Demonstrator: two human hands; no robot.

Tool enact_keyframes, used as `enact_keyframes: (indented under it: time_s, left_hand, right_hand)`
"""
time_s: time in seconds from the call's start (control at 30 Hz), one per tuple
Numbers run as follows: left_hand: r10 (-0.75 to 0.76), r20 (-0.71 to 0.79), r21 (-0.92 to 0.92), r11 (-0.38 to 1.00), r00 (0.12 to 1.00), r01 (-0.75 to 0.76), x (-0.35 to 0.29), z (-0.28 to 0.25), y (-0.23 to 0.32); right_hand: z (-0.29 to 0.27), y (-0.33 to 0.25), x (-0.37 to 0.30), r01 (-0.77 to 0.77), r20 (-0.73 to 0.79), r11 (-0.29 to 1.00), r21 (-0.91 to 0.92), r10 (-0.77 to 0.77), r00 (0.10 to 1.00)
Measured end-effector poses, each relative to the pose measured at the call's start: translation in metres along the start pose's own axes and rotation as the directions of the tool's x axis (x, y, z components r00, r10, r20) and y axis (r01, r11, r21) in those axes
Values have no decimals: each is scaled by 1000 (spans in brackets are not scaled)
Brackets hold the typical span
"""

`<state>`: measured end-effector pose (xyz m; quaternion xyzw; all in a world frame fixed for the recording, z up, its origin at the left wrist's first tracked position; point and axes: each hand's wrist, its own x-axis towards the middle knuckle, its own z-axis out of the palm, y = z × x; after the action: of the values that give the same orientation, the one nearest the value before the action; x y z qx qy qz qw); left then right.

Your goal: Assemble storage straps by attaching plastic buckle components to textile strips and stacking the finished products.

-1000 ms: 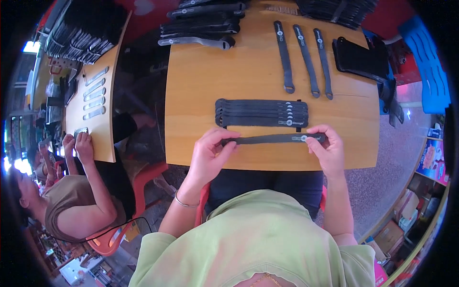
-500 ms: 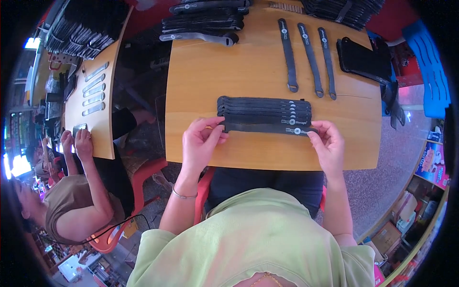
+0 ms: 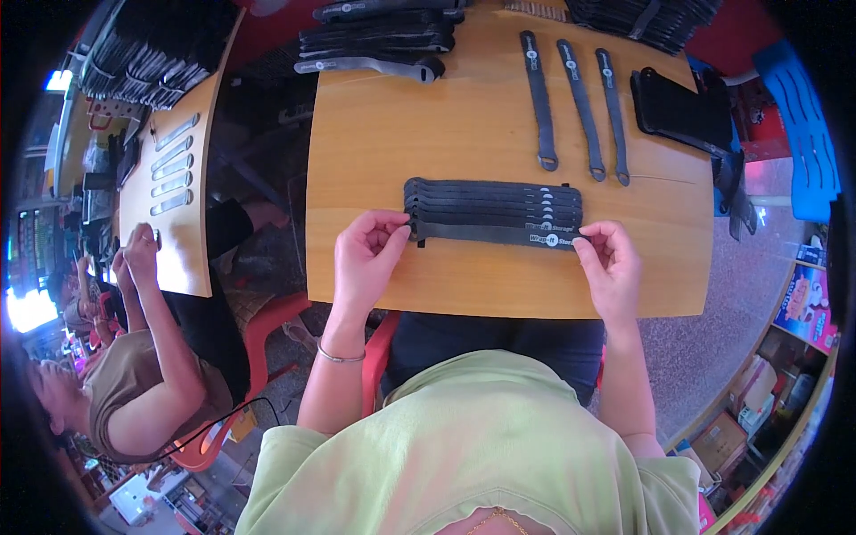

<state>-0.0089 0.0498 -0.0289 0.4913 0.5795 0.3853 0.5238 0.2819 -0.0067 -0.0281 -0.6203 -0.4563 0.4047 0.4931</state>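
Note:
Several dark grey fabric straps with white print lie overlapped in a neat row [image 3: 490,203] on the table in front of me. The nearest strap [image 3: 473,234] lies along the row's front edge, its printed end to the right. Thumb and fingers of my left hand [image 3: 367,257] are pinched at its left end. My right hand [image 3: 610,267] pinches the opposite end between thumb and forefinger. Short black tabs stick out at the row's corners. Farther off, three separate straps [image 3: 581,111] lie side by side, each with a ring-like loop at its near end.
Bundled straps [image 3: 374,45] are piled at the table's far left, with another bundle [image 3: 646,20] at the far right. A black stack [image 3: 682,111] lies by the right edge. On the left, another person [image 3: 152,374] works at a separate table [image 3: 169,241] with small straps.
The nearest strap has come to lie flatter and closer against the row. My left hand has shifted slightly left and up. The person at left has raised their hands.

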Motion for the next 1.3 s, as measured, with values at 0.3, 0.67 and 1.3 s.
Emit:
enact_keyframes:
  time_s: [0.3,0.67,1.3]
  left_hand:
    - [7,-15,24,1000,1000,-7,5,1,-1]
    - [2,-23,54,999,1000,0,8,1,-3]
    - [43,-73,131,991,996,-33,5,9,-2]
  right_hand:
    - [3,-1,2,-12,-17,1000,-28,12,1000]
    - [6,1,3,-29,-37,996,-85,26,999]
    - [11,2,3,-25,-120,977,-213,-1,993]
